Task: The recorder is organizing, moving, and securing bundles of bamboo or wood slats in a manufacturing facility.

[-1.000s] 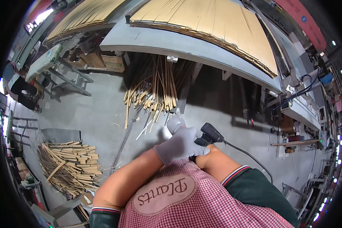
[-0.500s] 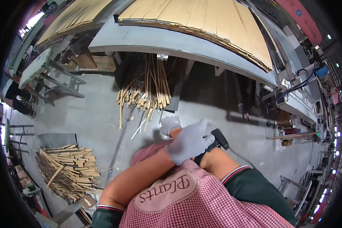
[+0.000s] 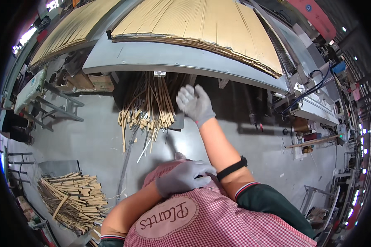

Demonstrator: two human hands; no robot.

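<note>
My left hand (image 3: 185,177), in a grey work glove, rests in front of my red checked apron (image 3: 218,210). Its fingers stretch toward my right arm, the thumb a little apart, and nothing shows in them. Farther forward my right hand (image 3: 195,105), gloved the same way, is raised with fingers apart and holding nothing. It is short of the front edge of a grey metal table (image 3: 152,59). A black strap (image 3: 232,168) circles my right arm near the elbow. Stacked tan corrugated sheets (image 3: 202,20), cut into strips, lie on the table.
A bundle of long tan and dark strips (image 3: 150,113) sticks out from under the table. Another heap of strips (image 3: 74,191) lies on the floor at left. A stool (image 3: 33,90) stands at far left. Dark cables (image 3: 313,88) hang by the table's right end.
My right arm has straightened, carrying the hand forward toward the table. My left hand has come off the right forearm and moved down to the apron. The view has shifted slightly.
</note>
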